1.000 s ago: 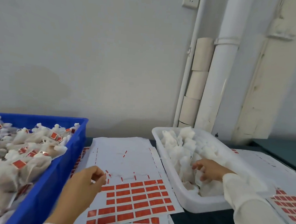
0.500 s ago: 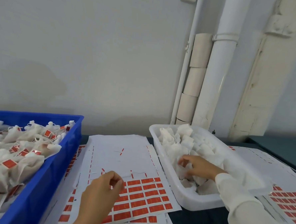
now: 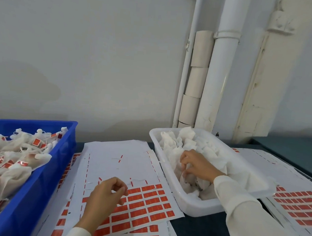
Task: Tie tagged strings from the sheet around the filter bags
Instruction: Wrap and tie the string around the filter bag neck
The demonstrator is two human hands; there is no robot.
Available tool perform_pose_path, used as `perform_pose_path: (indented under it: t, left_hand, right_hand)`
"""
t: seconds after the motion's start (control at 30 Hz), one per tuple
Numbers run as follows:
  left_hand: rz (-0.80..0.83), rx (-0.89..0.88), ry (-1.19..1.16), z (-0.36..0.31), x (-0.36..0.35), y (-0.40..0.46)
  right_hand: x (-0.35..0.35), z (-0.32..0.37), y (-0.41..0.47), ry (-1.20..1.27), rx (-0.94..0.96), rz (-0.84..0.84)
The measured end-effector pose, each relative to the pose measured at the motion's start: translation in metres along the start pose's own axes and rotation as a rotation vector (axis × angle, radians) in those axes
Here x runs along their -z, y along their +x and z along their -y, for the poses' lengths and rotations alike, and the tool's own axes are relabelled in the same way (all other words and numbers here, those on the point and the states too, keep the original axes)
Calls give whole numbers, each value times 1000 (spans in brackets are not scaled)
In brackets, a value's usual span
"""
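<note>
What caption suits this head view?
Left hand picks at the tag sheet; right hand reaches among filter bags.

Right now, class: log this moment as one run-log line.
left hand: pinching at tag sheet | right hand: in white tray, on filter bags | tied bags: blue bin

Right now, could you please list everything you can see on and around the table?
Blue crate: one, blue, left, filled with tied bags.
Tied bags: many, white with red tags, in the blue crate.
White tray: one, white, centre right.
Filter bags: many, white, untagged, in the white tray.
Tag sheets: several overlapping, white with red tags, centre; more at right.
Pipe: one, white, on the wall.
Paper rolls: a stack, off-white, beside the pipe.
Left hand: over the centre sheet, fingers pinched.
Right hand: in the white tray, among the bags.
</note>
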State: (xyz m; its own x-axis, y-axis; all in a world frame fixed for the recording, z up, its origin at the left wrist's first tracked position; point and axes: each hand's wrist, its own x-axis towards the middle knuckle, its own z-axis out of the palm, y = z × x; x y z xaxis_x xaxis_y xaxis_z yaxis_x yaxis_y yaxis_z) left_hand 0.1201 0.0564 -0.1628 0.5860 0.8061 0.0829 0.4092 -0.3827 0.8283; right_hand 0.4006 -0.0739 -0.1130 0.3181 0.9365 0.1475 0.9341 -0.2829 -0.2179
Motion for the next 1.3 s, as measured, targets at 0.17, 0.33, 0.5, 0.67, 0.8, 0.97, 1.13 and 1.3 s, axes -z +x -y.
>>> perform_pose_path:
  t: [0.17, 0.33, 0.5, 0.67, 0.8, 0.97, 1.13, 1.3]
  left_hand:
    - [83, 21, -31, 2, -10, 4]
    - [105, 34, -52, 3, -15, 7]
    - [108, 33, -94, 0, -15, 5]
    - [129, 12, -210, -10, -8, 3]
    - [132, -76, -264, -21, 7, 1]
    - [157, -278, -241, -32, 27, -9]
    - [242, -255, -287, -25, 34, -18]
    - [166, -159, -253, -4, 33, -12]
  right_hand:
    - [4, -6, -10, 335, -49, -75]
    - [10, -7, -12, 438, -35, -107]
    - [9, -5, -8, 380, -78, -158]
    - [31, 18, -11, 340, -5, -373]
    - [65, 58, -10, 301, 159, -487]
    - [70, 120, -7, 360, 297, -337]
    - [24, 165, 0, 356, 349, -84]
    - [-30, 190, 9, 390, 347, -50]
